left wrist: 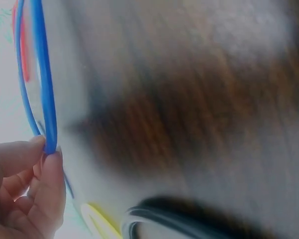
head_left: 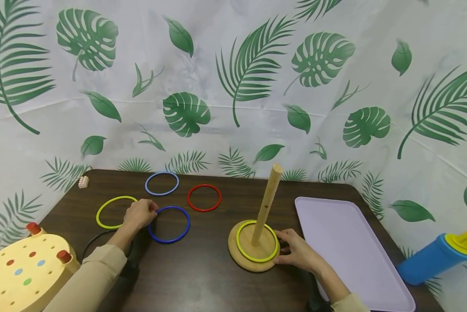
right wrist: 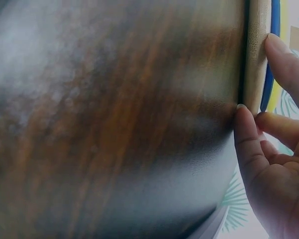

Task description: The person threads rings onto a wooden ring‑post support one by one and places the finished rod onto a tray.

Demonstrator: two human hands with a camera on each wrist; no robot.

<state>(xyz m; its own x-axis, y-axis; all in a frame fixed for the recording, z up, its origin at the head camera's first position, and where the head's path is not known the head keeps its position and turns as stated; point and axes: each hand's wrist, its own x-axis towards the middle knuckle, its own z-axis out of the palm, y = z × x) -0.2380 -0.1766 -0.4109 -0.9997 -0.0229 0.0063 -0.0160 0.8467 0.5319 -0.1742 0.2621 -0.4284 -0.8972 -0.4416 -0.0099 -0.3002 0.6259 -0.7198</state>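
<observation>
We record a dark blue ring (head_left: 169, 224), a thin plastic hoop lying flat on the dark wood-grain counter (head_left: 202, 277), left of centre. The left hand (head_left: 140, 213) pinches its left rim; the left wrist view shows thumb and forefinger (left wrist: 49, 172) closed on the blue band, the ring tilted up at that side as far as we can judge through the blur.

Around it we note a yellow ring (head_left: 114, 212) just to the left, partly under the left hand, a light blue ring (head_left: 161, 183) behind it and a red ring (head_left: 204, 197) behind and to the right, none touching the dark blue one that we can see. A black ring (head_left: 96, 240) lies nearer the person, partly hidden by the sleeve.

To the right stands a round wooden base (head_left: 253, 255) with an upright wooden peg (head_left: 267, 203), leaning slightly in the head view. A second yellow ring (head_left: 257, 241) lies on the base around the peg. The right hand (head_left: 295, 250) rests against the base's right edge, fingers (right wrist: 249, 144) curled against its rim.

Open counter lies between the dark blue ring and the base, and in front of both. A lilac tray (head_left: 350, 247) lies just right of the base, reaching the counter's right edge. A cream peg toy (head_left: 22, 273) sits at the near left corner, a small block (head_left: 83, 182) at the far left corner, a blue and yellow pump (head_left: 440, 253) off the right edge
</observation>
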